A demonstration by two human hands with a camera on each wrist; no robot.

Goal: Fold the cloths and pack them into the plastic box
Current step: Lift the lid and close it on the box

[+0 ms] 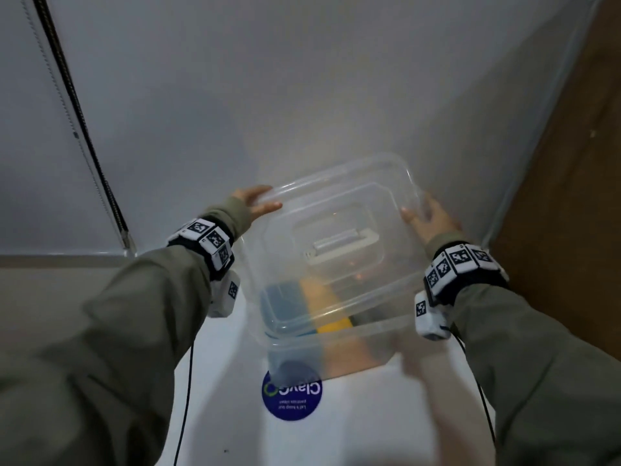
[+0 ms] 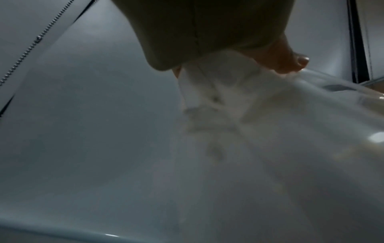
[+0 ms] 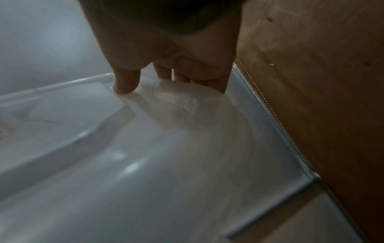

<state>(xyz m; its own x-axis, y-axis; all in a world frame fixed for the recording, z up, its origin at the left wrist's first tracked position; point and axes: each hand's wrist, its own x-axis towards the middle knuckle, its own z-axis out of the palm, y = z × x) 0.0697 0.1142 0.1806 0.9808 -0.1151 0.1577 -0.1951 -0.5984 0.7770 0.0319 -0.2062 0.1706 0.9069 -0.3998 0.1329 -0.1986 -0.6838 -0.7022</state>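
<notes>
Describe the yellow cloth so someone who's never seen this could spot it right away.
Find the clear plastic box on the white surface, under the see-through lid held by the left hand and the right hand. Inside it, folded cloths sit side by side. The yellow cloth is the middle one, between a blue cloth and a dark one.

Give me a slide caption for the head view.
Both hands hold the clear lid over the cloth-filled plastic box.

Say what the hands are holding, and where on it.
Both hold the clear lid above the box: left hand at its left edge, right hand at its right edge.
</notes>
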